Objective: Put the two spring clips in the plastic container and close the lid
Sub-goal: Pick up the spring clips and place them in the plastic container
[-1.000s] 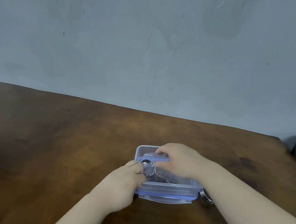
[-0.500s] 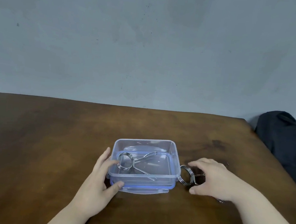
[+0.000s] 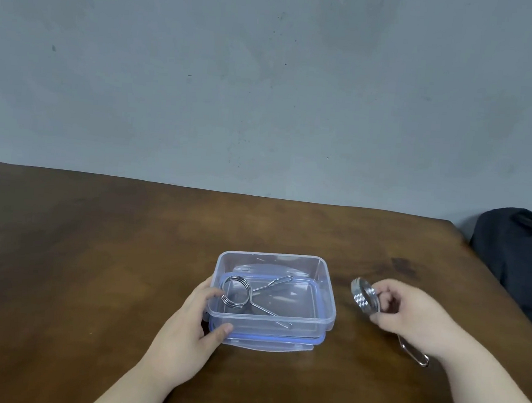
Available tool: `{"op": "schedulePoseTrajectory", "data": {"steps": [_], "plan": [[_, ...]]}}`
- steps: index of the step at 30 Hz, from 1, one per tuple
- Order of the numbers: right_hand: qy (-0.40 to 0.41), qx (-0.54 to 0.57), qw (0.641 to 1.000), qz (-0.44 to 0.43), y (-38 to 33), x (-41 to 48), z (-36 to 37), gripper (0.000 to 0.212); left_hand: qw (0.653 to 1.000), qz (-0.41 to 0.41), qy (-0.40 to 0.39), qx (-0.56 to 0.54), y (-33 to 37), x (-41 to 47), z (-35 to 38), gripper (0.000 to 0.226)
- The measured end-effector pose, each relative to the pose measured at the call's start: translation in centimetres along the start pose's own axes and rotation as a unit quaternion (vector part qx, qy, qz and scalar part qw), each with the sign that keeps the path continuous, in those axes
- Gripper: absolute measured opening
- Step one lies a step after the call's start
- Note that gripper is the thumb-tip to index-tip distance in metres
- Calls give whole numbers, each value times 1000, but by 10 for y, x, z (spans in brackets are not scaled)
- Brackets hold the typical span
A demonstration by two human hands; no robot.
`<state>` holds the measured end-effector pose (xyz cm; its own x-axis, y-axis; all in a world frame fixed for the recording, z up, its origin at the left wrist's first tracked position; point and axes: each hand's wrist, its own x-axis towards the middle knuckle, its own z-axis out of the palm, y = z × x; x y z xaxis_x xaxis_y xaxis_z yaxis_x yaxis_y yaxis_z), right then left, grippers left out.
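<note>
1. Sitting inside the plastic container (image 3: 327,300), the first spring clip (image 3: 236,291) has its coil at the left end and its two wire legs spread toward the right.
2. The container is open and appears to stand on its own blue-rimmed lid (image 3: 267,341), so the lid is not yet on top.
3. The second spring clip (image 3: 364,297) is off the table, just right of the container, with the right hand (image 3: 407,318) closed around its legs and its coil pointing toward the box.
4. The left hand (image 3: 199,325) rests against the container's left wall, fingers loosely curved on the plastic, steadying rather than clamping.
5. My read of the step: carry the held clip over the rim and lay it flat beside the first, legs lengthwise, so nothing sticks up to block the lid.
6. Keeping the left hand braced should stop the light box from sliding.
7. The brown wooden table (image 3: 97,252) meets a plain grey wall (image 3: 266,91); a dark bundle of cloth (image 3: 512,256) sits past the table's right corner.
</note>
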<state>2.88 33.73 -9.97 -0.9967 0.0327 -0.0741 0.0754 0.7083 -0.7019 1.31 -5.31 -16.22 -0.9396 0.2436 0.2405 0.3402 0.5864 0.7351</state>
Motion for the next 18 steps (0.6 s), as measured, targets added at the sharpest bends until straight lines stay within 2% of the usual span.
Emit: {"op": "schedulePoseTrajectory", "data": {"steps": [3,5,7,10,13,18], "plan": [[49,74,994,-62,-35,5,-12,39,1000,-9,-3,-5,-2,0,1,52],[37,69,991,-109,-74,11,-11,39,1000,-10,-1,-2,-1,0,1,54],[-9,25,988,-153,-114,19,0,41,1000,-8,-1,-5,-1,0,1,56],[-73,-97,971,-208,-147,38,33,38,1000,-2,-2,-16,1,0,-1,55],[-137,-180,953,-203,-150,54,65,34,1000,11,-3,-24,1,-1,-1,52],[-162,-235,942,-176,-138,66,90,27,1000,14,-6,-14,3,0,-3,51]]}}
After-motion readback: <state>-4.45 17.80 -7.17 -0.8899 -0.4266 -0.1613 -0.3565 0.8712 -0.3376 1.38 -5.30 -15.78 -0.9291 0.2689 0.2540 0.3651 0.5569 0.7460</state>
